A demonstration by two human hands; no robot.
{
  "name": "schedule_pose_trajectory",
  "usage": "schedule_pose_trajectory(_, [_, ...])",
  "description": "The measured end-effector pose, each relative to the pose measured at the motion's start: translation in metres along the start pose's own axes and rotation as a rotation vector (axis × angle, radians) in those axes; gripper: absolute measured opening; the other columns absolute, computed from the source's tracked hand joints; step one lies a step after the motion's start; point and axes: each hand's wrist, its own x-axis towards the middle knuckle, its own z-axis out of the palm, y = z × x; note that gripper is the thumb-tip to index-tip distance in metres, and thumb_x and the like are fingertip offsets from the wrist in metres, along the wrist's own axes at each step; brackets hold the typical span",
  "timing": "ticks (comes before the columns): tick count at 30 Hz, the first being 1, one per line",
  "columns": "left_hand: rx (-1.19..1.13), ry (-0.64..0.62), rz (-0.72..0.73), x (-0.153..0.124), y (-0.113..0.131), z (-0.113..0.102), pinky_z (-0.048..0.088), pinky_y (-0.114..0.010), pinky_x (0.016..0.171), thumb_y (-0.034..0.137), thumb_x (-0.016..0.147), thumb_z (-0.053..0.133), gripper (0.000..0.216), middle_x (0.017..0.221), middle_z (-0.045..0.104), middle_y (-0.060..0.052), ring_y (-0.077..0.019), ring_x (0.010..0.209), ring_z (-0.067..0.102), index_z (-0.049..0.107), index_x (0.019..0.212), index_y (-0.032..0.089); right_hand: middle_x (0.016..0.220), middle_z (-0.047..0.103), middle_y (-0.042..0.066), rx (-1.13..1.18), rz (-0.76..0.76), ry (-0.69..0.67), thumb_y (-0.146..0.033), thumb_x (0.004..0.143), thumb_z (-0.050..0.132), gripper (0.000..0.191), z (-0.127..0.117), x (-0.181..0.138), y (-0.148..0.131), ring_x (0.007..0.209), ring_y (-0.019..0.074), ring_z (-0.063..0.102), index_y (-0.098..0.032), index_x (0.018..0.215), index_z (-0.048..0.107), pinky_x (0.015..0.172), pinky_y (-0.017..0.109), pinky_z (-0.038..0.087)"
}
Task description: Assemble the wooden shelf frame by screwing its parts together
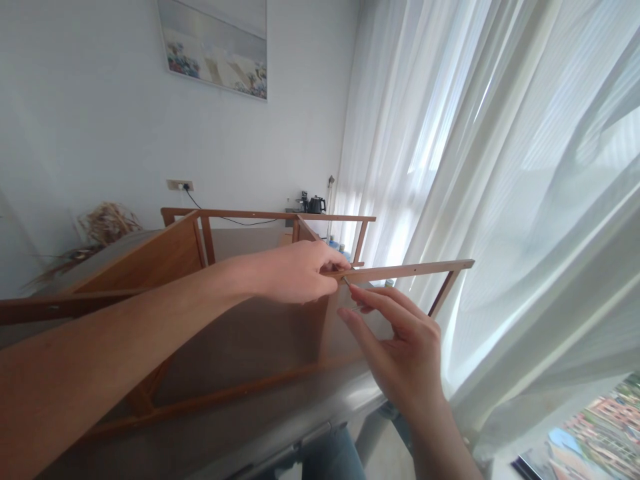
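A wooden frame with slim rails lies in front of me. My left hand (295, 272) reaches across and grips its near upper rail (410, 271), thumb on the near side and fingers over the top. Just right of that thumb, my right hand (405, 340) pinches a thin metal hex key (347, 282) between thumb and fingers. Its tip meets the face of the rail; whether it sits in a screw head is too small to tell. Part of the key is hidden by my fingers.
The frame's far rail (240, 214) and wooden panel (145, 260) lie beyond my left arm. White curtains (500, 200) hang close on the right. A black kettle (317, 204) stands at the back, dried plants (110, 227) at the left. A cord runs from the wall socket (180, 185).
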Motion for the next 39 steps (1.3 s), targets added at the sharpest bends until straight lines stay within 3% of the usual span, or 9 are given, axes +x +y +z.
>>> schedule_pose_trajectory(8, [-0.044, -0.026, -0.019, 0.000, -0.002, 0.000, 0.045, -0.025, 0.056, 0.023, 0.083, 0.050, 0.056, 0.073, 0.070, -0.001, -0.0173, 0.066, 0.066, 0.064, 0.137, 0.021, 0.091, 0.079, 0.004, 0.006, 0.042, 0.074, -0.027, 0.092, 0.076, 0.014, 0.006, 0.002, -0.004, 0.076, 0.0185, 0.074, -0.024, 0.104, 0.082, 0.071, 0.029, 0.061])
schedule_pose_trajectory(14, [-0.043, -0.023, 0.002, 0.000, 0.000, 0.001, 0.045, -0.025, 0.055, 0.023, 0.084, 0.050, 0.050, 0.070, 0.068, 0.000, -0.0172, 0.064, 0.066, 0.066, 0.132, 0.021, 0.085, 0.080, 0.004, 0.267, 0.234, 0.094, -0.032, 0.094, 0.074, 0.016, 0.011, 0.002, 0.000, 0.072, 0.0195, 0.077, -0.022, 0.107, 0.079, 0.068, 0.030, 0.064])
schedule_pose_trajectory(19, [-0.033, -0.021, -0.005, 0.000, -0.001, 0.001, 0.045, -0.025, 0.055, 0.022, 0.083, 0.050, 0.055, 0.072, 0.070, -0.001, -0.0174, 0.065, 0.067, 0.063, 0.136, 0.020, 0.083, 0.080, 0.004, 0.389, 0.248, 0.119, -0.031, 0.096, 0.073, 0.015, 0.014, 0.001, 0.002, 0.069, 0.0194, 0.077, -0.021, 0.106, 0.077, 0.066, 0.030, 0.066])
schedule_pose_trajectory(30, [-0.016, -0.016, -0.002, 0.000, -0.001, 0.001, 0.042, -0.025, 0.054, 0.021, 0.081, 0.050, 0.055, 0.073, 0.070, 0.000, -0.0172, 0.065, 0.066, 0.065, 0.133, 0.021, 0.103, 0.081, 0.004, 0.052, -0.058, 0.118, -0.016, 0.090, 0.077, 0.031, 0.005, -0.008, 0.016, 0.084, 0.0195, 0.079, -0.027, 0.118, 0.076, 0.078, 0.031, 0.064])
schedule_pose_trajectory(34, [-0.027, -0.028, 0.007, 0.000, 0.001, 0.000, 0.042, -0.026, 0.056, 0.021, 0.080, 0.050, 0.050, 0.071, 0.068, -0.001, -0.0174, 0.065, 0.066, 0.069, 0.126, 0.020, 0.096, 0.081, 0.003, -0.010, -0.042, 0.153, -0.019, 0.089, 0.079, 0.020, 0.002, -0.002, 0.013, 0.078, 0.0186, 0.077, -0.026, 0.108, 0.077, 0.072, 0.030, 0.063])
schedule_pose_trajectory(39, [-0.042, -0.025, -0.027, 0.000, -0.001, 0.000, 0.045, -0.026, 0.056, 0.023, 0.080, 0.052, 0.055, 0.071, 0.069, -0.001, -0.0182, 0.064, 0.067, 0.065, 0.133, 0.021, 0.082, 0.079, 0.001, -0.071, -0.013, 0.145, -0.024, 0.088, 0.080, 0.007, 0.001, -0.001, 0.009, 0.067, 0.0175, 0.073, -0.024, 0.095, 0.079, 0.064, 0.029, 0.060])
